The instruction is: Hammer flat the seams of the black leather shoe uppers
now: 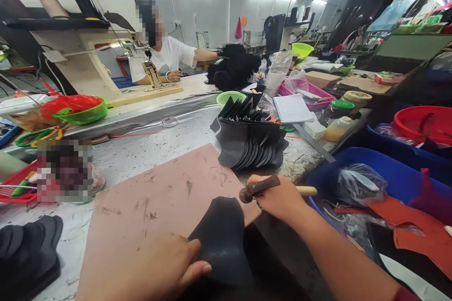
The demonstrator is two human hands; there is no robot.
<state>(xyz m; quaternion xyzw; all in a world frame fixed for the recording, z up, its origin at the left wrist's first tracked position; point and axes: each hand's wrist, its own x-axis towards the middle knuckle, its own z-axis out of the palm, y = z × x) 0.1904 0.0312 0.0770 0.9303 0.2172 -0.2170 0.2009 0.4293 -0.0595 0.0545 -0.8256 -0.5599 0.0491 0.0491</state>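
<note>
My right hand [278, 200] is closed round a hammer [259, 188], its dark metal head to the left and its pale wooden handle sticking out to the right. A black shaped piece [224, 235] lies over the near right edge of a pink board [141, 197]. At the left edge of that piece is my left hand [169, 263], thumb and fingertips at the black material; whether it grips the piece is hard to tell. Beyond the board stands a row of stacked black pieces [247, 141]. Another black stack [28, 254] sits at the lower left.
A sewing machine [88, 61] stands at the back left, near a person in a white shirt [169, 59] beside a black pile [233, 68]. Blue bins [367, 160] are at the right. A notebook [292, 109] and jars [341, 110] lie behind the stack.
</note>
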